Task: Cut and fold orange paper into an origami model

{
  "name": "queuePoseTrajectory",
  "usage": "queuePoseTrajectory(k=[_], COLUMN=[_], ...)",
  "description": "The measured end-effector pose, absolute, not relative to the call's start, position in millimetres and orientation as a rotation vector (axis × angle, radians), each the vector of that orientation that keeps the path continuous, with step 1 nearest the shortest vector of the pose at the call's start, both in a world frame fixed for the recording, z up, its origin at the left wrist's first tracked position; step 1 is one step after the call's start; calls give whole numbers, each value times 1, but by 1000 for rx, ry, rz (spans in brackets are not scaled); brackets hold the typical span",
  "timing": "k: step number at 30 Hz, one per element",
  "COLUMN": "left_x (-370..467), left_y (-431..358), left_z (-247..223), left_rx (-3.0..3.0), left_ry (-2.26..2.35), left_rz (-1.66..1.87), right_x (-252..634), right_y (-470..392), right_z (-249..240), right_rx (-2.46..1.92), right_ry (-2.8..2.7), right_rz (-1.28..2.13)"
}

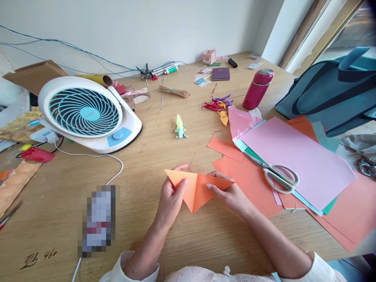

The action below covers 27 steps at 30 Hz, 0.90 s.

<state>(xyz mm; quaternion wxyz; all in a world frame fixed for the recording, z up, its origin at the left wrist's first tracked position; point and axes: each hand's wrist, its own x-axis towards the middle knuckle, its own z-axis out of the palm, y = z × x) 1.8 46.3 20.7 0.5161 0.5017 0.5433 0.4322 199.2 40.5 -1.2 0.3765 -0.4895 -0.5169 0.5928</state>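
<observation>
An orange paper triangle (196, 190) with a crease down its middle is held up between both hands, its point facing down. My left hand (174, 194) pinches its left half, thumb on the front and fingers behind. On the right half, my right hand (225, 190) grips the paper the same way, thumb across the front. Beyond the hands a small green and blue folded paper figure (180, 127) rests on the wooden table (147, 164). Orange paper sheets (249, 184) lie just right of my right hand.
Scissors (276, 172) lie on a stack of pink paper (305, 160) at the right. Behind stand a red bottle (258, 89) and a blue bag (320, 90). A white fan (88, 113) occupies the left, with a cable and a blurred object (98, 221) before it. Folded paper pieces (219, 105) lie farther back.
</observation>
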Motion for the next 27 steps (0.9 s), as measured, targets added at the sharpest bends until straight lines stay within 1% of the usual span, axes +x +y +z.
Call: queuePoseTrajectory(k=[3, 6, 9, 11, 14, 16, 18, 23, 27], left_x=[-5, -15, -24, -27, -24, -19, -14, -7, -2], left_y=[47, 47, 45, 44, 41, 41, 41, 40, 40], left_z=[20, 18, 16, 16, 12, 6, 0, -2, 2], left_rx=[1169, 1260, 1636, 2063, 2581, 2691, 2737, 2772, 2804], left_ry=[1249, 1311, 1535, 1607, 1302, 1082, 966, 869, 868], left_rz=[999, 992, 1122, 1072, 756, 648, 570, 456, 375], right_x=[203, 207, 209, 210, 208, 208, 210, 227, 236], right_y=[41, 39, 36, 33, 29, 25, 21, 11, 5], right_z=[4, 8, 9, 10, 12, 13, 12, 2, -4], right_rx=[-1222, -1199, -1275, -1346, -1439, -1565, -1729, -1934, -1937], right_ry=[-1368, -1415, -1504, -1598, -1710, -1747, -1738, -1585, -1518], right_rz=[1540, 1555, 1518, 1465, 1383, 1314, 1218, 934, 933])
